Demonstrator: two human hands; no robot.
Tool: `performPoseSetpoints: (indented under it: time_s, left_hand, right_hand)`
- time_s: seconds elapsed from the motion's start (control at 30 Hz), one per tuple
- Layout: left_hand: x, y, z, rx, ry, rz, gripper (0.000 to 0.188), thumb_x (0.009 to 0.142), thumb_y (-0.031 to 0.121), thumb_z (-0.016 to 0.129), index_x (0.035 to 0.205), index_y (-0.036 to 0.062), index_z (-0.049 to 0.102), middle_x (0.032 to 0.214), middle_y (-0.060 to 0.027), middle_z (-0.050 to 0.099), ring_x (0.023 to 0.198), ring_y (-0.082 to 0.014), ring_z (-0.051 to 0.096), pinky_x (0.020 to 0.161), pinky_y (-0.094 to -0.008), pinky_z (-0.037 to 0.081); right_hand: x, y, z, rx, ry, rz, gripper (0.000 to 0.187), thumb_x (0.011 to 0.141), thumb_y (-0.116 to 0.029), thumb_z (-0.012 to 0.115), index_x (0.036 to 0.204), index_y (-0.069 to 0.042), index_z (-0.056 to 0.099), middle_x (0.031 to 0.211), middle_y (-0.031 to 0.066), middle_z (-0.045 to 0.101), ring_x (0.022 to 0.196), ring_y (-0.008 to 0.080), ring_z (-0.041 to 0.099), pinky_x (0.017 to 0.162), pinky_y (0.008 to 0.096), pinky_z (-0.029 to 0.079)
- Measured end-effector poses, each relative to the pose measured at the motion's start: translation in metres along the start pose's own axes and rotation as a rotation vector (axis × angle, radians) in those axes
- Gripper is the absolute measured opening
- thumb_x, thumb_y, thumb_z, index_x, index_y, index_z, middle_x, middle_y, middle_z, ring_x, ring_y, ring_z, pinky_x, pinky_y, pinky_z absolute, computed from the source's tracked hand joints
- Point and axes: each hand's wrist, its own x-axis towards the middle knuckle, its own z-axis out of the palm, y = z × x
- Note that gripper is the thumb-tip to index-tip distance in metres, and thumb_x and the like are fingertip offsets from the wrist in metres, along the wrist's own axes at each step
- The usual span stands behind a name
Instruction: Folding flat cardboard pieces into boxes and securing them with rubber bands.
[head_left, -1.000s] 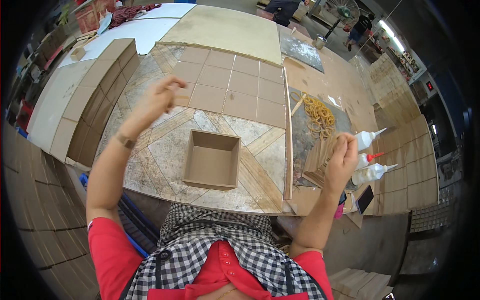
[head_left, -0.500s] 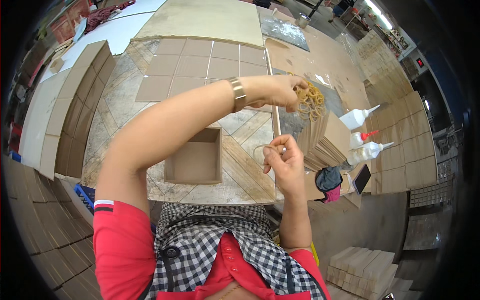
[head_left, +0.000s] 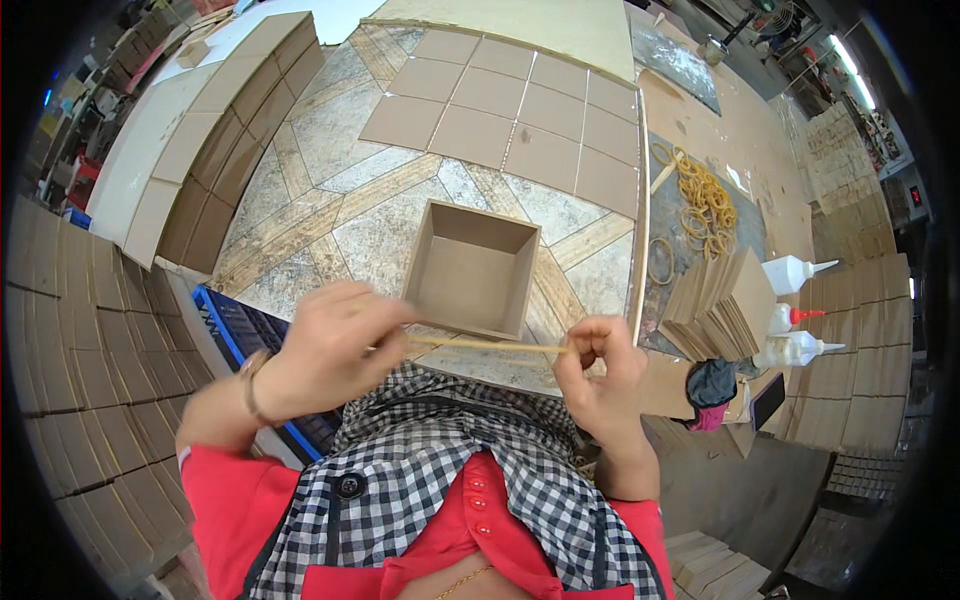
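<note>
Head view: L hand (head_left: 335,340) & R hand (head_left: 605,375) are up at the near edge of the counter (head_left: 320,180), w/ a thin tan rubber band (head_left: 485,345) pulled straight btwn them. R grip narrow, thumb & fingers pinched on one end; L grip closed on the other, tho exact fingertip hold is blurry. Band runs along the near side of an open box (head_left: 468,280), which sits upright on the counter, nothing inside; can't tell if band touches it.

Risks, IMO: band looks taut & each pinch small, so a slip on either side cd snap it onto fingers or send it flying. Overstretching cd break it. If it catches the rim, an uneven pull cd skew or tip the box, esp. so nr the edge.

R of the R hand: a leaning board stack (head_left: 725,305), squeeze bottles (head_left: 790,276) just past it, tangled band heap (head_left: 705,200) beyond. A wide R elbow or wrist swing cd topple the stack into the bottles. Flat panel grid (head_left: 515,115) lies farther back, well clear of both hands.
</note>
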Motion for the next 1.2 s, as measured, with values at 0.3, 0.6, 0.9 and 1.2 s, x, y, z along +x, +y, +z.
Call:
performPoseSetpoints:
  time_s: [0.3, 0.6, 0.9, 1.2]
  left_hand:
    - [0.013, -0.078, 0.015, -0.315, -0.136, -0.066, 0.086, 0.065, 0.009, 0.066, 0.142, 0.0072, 0.028, 0.146, -0.0193, 0.027, 0.137, -0.0329, 0.025, 0.11, -0.0391, 0.027]
    - [0.042, -0.107, 0.039, -0.709, -0.331, 0.025, 0.096, 0.068, 0.019, 0.066, 0.146, 0.0051, 0.013, 0.152, -0.0208, 0.009, 0.142, -0.0334, 0.011, 0.112, -0.0432, 0.021]
    - [0.05, -0.102, 0.017, -0.351, -0.237, 0.147, 0.092, 0.067, 0.016, 0.066, 0.143, 0.0006, 0.018, 0.148, -0.026, 0.019, 0.138, -0.0354, 0.024, 0.112, -0.041, 0.022]
    - [0.066, -0.126, 0.054, -0.917, -0.126, -0.135, 0.065, 0.073, 0.003, 0.058, 0.134, -0.0002, 0.038, 0.126, -0.017, 0.053, 0.121, -0.0236, 0.05, 0.103, -0.0359, 0.039]
  right_hand:
    - [0.024, 0.048, 0.018, -0.027, -0.23, -0.116, 0.074, 0.07, -0.006, 0.062, 0.136, 0.0, 0.031, 0.13, 0.0223, 0.044, 0.119, 0.0335, 0.047, 0.098, 0.0385, 0.039]
    - [0.061, 0.076, 0.016, 0.149, -0.303, -0.196, 0.093, 0.068, -0.022, 0.059, 0.144, 0.004, 0.013, 0.146, 0.0237, 0.024, 0.136, 0.0344, 0.028, 0.113, 0.0419, 0.022]
    - [0.06, 0.077, 0.012, 0.129, -0.293, -0.255, 0.086, 0.067, -0.015, 0.058, 0.141, 0.005, 0.019, 0.138, 0.027, 0.031, 0.13, 0.038, 0.034, 0.109, 0.0409, 0.027]
    - [0.087, 0.071, 0.031, 0.153, -0.042, -0.206, 0.045, 0.07, 0.003, 0.047, 0.114, 0.003, 0.054, 0.109, 0.0195, 0.058, 0.099, 0.0277, 0.058, 0.089, 0.034, 0.045]
